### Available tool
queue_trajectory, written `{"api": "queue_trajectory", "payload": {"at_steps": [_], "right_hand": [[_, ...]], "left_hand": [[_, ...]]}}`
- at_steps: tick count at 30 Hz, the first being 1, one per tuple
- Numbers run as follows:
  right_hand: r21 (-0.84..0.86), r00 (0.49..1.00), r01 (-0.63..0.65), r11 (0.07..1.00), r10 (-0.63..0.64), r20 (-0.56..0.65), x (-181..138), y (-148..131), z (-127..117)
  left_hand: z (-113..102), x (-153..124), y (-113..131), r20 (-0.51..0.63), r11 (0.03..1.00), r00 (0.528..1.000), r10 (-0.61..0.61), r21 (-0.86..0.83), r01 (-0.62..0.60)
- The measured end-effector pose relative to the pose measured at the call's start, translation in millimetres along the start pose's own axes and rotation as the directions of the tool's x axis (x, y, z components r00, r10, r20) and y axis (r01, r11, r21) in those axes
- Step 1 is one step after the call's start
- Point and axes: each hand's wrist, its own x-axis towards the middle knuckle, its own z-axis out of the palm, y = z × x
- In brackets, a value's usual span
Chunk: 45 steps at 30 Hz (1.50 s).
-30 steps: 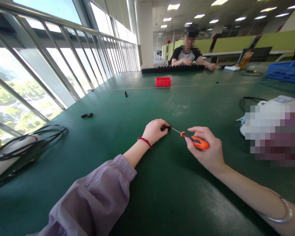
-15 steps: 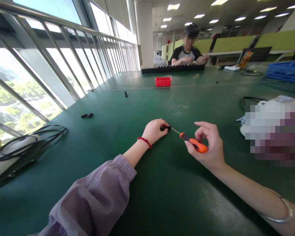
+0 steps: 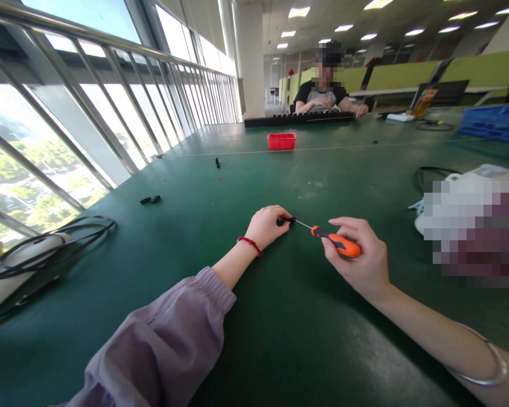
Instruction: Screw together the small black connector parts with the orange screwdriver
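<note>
My left hand (image 3: 266,225) rests on the green table (image 3: 220,186) with its fingers closed on a small black part (image 3: 285,221). My right hand (image 3: 358,257) is wrapped round the orange and black handle of a small screwdriver (image 3: 337,243). The thin metal shaft runs left and its tip meets the black part. A red cord sits on my left wrist and a silver bangle on my right forearm.
Small black parts (image 3: 150,199) lie to the left, another black part (image 3: 217,163) farther back. A red bin (image 3: 281,141) stands mid-table. Cables over a white device (image 3: 34,251) lie at the left edge. A person (image 3: 326,90) works at a black strip (image 3: 299,117) at the far end. A blue crate (image 3: 494,121) is far right.
My right hand's fingers lifted off the screwdriver handle half a second ago and have closed round it again. My left hand and the black part have stayed put.
</note>
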Motion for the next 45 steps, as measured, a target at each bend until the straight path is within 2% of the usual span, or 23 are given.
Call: {"api": "queue_trajectory", "payload": {"at_steps": [3, 8, 13, 18, 22, 27, 32, 36, 41, 45], "right_hand": [[-0.01, 0.999, 0.003, 1.0, -0.004, -0.042, 0.0, 0.5, 0.4], [-0.034, 0.999, -0.019, 0.999, 0.02, 0.032, -0.4, 0.0, 0.4], [-0.003, 0.999, 0.0, 1.0, 0.0, -0.039, 0.4, 1.7, 0.8], [-0.012, 0.999, 0.011, 1.0, -0.011, 0.035, -0.7, 3.0, 0.1], [0.023, 1.0, 0.004, 1.0, -0.004, -0.028, -1.1, 4.0, 0.6], [-0.002, 0.998, -0.032, 0.999, 0.032, 0.057, -0.9, 2.6, 1.0], [0.017, 1.0, -0.002, 1.0, 0.001, 0.01, 0.0, 1.4, 0.9], [-0.033, 0.998, 0.007, 0.999, -0.004, 0.069, 0.1, 0.8, 0.7], [0.016, 1.0, 0.006, 1.0, -0.007, 0.028, 0.2, 1.0, 1.8], [-0.02, 0.997, -0.023, 1.0, 0.024, 0.072, 0.3, 1.4, 1.6]], "left_hand": [[0.2, -0.2, -0.1, -0.003, 1.0, 1.0, 0.004, -0.006, -0.004], [-0.1, -0.6, 0.7, -0.006, 1.0, 1.0, 0.001, 0.004, -0.001], [0.2, -0.6, 0.6, -0.012, 1.0, 1.0, 0.01, 0.003, -0.01], [0.1, -0.3, -0.3, -0.011, 1.0, 1.0, 0.016, 0.005, -0.016], [-0.5, 0.5, -2.3, 0.003, 0.999, 0.999, 0.041, -0.016, -0.041], [-1.9, 1.6, -6.2, 0.019, 0.996, 0.997, 0.077, -0.036, -0.076], [-5.0, 1.7, -9.7, 0.03, 0.993, 0.993, 0.11, -0.043, -0.109], [-5.5, 1.7, -11.5, 0.024, 0.991, 0.992, 0.123, -0.049, -0.122], [-4.3, 1.6, -11.7, 0.014, 0.991, 0.992, 0.126, -0.037, -0.125], [-4.0, 1.2, -10.6, 0.009, 0.992, 0.992, 0.123, -0.031, -0.122]]}}
